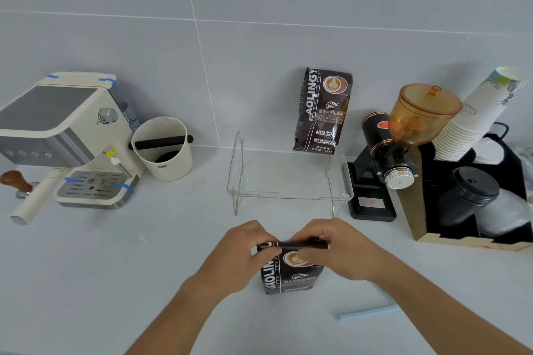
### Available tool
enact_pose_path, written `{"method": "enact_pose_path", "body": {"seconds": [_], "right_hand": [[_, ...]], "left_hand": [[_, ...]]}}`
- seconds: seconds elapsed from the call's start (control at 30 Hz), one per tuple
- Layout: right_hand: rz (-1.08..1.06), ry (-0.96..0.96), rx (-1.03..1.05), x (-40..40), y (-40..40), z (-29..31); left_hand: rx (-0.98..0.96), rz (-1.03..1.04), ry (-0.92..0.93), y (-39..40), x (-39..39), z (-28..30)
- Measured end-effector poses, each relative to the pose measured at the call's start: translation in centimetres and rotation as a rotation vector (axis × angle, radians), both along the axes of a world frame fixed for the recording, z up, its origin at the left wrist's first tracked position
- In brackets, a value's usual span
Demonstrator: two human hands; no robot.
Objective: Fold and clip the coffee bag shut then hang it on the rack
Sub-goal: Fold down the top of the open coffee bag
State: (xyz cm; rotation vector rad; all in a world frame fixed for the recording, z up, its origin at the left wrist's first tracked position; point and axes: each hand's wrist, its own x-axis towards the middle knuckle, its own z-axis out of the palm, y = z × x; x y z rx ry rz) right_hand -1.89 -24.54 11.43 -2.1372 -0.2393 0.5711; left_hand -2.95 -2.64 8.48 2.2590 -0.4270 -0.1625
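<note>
Both hands at work on glossy black foil coffee bag (288,271), upright on pale grey counter (115,282) just before clear acrylic wire-legged rack (288,179). Left hand (245,256) pinches bag's top left corner, thumb over flattened fold; right hand (334,251) pinches top right, fingers curled narrow over the edge. Step in hand, by appearances: folding top down. Pale blue plastic strip (369,311), perhaps the clip, lies near right forearm. Next move likely calls for one hand holding fold, other fetching strip.

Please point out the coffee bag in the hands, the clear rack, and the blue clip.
coffee bag (291,277): head view, printed front.
clear rack (288,197): head view, front edge.
blue clip (369,313): head view, middle of bar.
</note>
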Motion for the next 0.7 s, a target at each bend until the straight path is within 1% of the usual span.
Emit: {"method": "enact_pose_path", "body": {"seconds": [0.07,0.2,0.33,0.43,0.5,0.57,0.63,0.7], "right_hand": [[0.046,-0.126,-0.061,-0.4,-0.2,0.0],[0.081,-0.328,-0.096,-0.8,0.2,-0.2],[-0.047,-0.386,-0.125,-0.6,-0.6,-0.4],[0.063,-0.473,-0.176,-0.4,-1.4,-0.4],[0.144,-0.477,-0.195,-0.1,-2.1,-0.3],[0.180,-0.494,-0.199,0.0,-2.6,-0.5],[0.148,-0.512,-0.175,-0.1,-2.8,-0.7],[0.072,-0.513,-0.115,-0.2,-2.8,-1.0]], "left_hand": [[0.041,-0.019,-0.021,-0.3,0.0,0.4],[0.135,-0.114,-0.093,-1.2,0.6,1.3],[0.207,-0.126,-0.124,-1.2,1.2,1.5],[0.237,-0.147,-0.120,-1.0,1.5,1.6],[0.231,-0.158,-0.091,-0.6,1.7,1.8],[0.232,-0.152,-0.057,-0.2,1.8,2.1],[0.232,-0.105,-0.039,0.4,1.9,2.1],[0.222,-0.054,-0.039,0.7,1.8,1.9]]}}
